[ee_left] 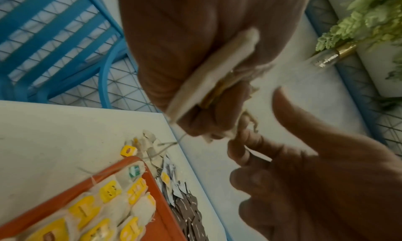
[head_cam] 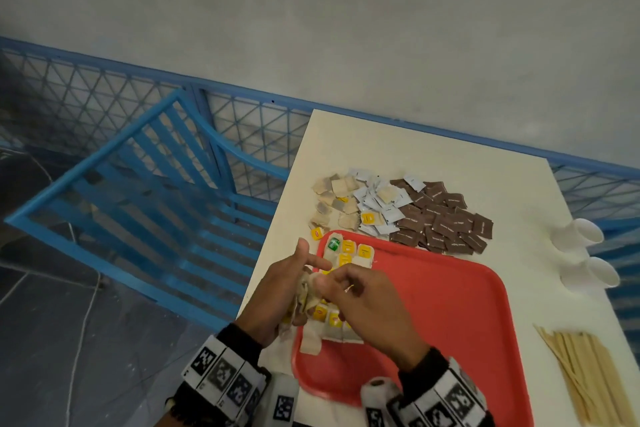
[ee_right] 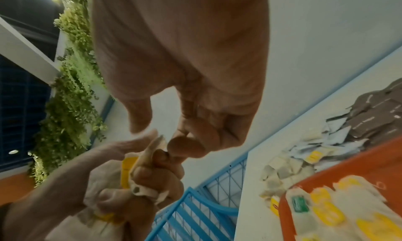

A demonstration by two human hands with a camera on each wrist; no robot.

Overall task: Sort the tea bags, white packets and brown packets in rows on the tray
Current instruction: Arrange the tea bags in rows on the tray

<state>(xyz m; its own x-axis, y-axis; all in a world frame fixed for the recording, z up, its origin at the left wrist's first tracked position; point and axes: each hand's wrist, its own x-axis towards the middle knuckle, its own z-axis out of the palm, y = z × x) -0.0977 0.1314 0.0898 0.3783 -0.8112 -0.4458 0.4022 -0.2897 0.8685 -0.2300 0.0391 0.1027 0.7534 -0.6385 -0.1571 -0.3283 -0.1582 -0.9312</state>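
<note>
A red tray (head_cam: 450, 305) lies on the white table (head_cam: 415, 149). Tea bags with yellow tags (head_cam: 349, 250) lie in rows along the tray's left side. Beyond the tray's far edge lie three heaps: loose tea bags (head_cam: 332, 201), white packets (head_cam: 374, 204) and brown packets (head_cam: 443, 222). My left hand (head_cam: 287, 284) hovers over the tray's left edge and grips a bunch of tea bags (head_cam: 304, 295) (ee_left: 213, 73) (ee_right: 104, 176). My right hand (head_cam: 367, 302) meets it and pinches the edge of one bag in the bunch (ee_right: 156, 141) between thumb and finger.
White plastic spoons (head_cam: 588, 236) and a bundle of wooden stirrers (head_cam: 588, 374) lie on the table's right side. A blue slatted chair (head_cam: 138, 201) stands left of the table, with a blue mesh fence (head_cam: 86, 90) behind. Most of the tray's right half is bare.
</note>
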